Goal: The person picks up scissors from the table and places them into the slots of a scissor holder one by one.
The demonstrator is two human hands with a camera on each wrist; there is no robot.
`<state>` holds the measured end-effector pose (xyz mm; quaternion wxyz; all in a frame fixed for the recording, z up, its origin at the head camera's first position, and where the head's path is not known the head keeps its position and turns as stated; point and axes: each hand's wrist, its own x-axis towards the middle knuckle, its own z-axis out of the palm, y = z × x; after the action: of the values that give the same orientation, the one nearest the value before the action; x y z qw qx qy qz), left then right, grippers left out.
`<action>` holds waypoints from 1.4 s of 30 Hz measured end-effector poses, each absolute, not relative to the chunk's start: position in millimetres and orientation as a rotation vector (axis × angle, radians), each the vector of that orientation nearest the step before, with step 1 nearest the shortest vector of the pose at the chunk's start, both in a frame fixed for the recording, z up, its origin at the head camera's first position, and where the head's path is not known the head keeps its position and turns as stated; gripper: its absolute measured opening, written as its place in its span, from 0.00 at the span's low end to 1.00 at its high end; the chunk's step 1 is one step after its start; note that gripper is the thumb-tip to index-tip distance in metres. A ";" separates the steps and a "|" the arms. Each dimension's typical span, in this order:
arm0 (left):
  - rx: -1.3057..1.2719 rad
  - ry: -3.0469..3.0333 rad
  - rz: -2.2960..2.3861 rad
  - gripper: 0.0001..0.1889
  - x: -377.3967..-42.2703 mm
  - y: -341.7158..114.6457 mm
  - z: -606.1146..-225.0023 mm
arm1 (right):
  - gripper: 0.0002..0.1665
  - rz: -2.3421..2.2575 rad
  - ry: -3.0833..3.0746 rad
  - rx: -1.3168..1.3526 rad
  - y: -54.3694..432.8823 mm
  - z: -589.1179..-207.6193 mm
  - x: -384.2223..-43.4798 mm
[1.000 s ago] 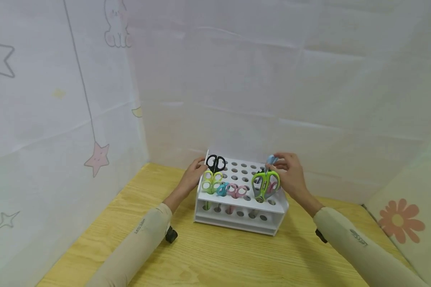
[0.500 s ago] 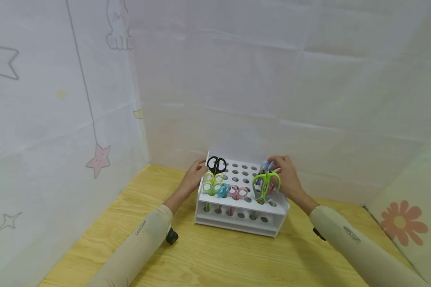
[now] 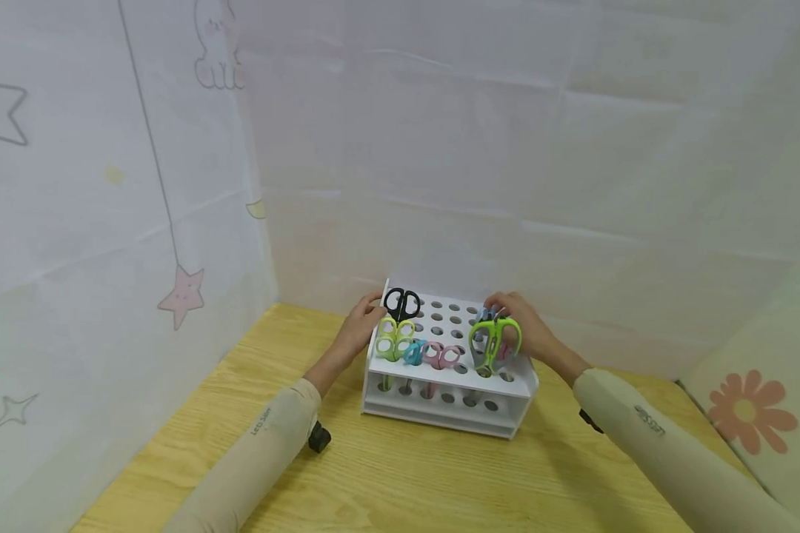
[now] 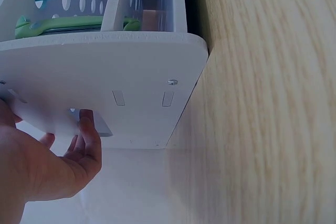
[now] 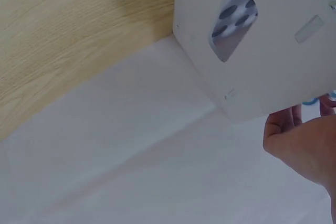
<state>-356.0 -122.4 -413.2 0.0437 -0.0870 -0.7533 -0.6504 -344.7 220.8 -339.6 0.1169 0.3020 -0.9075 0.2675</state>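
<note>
A white rack (image 3: 440,423) with rows of round holes stands on the table, several pairs of scissors upright in it. My left hand (image 3: 360,326) grips the rack's left side; in the left wrist view a finger reaches into the cutout in the side panel (image 4: 142,72). At the back right, my right hand (image 3: 523,326) holds light blue scissors (image 3: 485,314) by the handles, low over the holes; the blades are hidden. Just in front of it stand green-and-grey scissors (image 3: 485,348), partly covering pink ones (image 3: 504,351).
Along the rack's left stand black scissors (image 3: 401,305) and yellow-green scissors (image 3: 395,346). Teal scissors (image 3: 414,353) and pink-handled scissors (image 3: 441,355) are in the front row. The wooden table (image 3: 400,481) meets a pale cloth wall (image 3: 507,148) behind the rack.
My right hand has moved left and down with the light blue scissors, whose handles now sit lower, behind the green-and-grey pair. My left hand stays on the rack's side.
</note>
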 end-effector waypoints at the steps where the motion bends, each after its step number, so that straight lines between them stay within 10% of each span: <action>1: -0.267 -2.306 -1.986 0.28 -356.2 -122.5 -413.0 | 0.30 0.760 -2.676 0.904 220.1 -337.4 -345.8; 42: -0.286 -2.373 -1.977 0.29 -370.0 -131.6 -416.1 | 0.24 0.869 -2.534 0.864 218.6 -354.0 -357.3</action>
<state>-370.0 -131.6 -416.1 0.0198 -0.0921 -0.7648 -0.6373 -357.3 218.6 -354.0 0.1626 0.3029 -0.8883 0.3046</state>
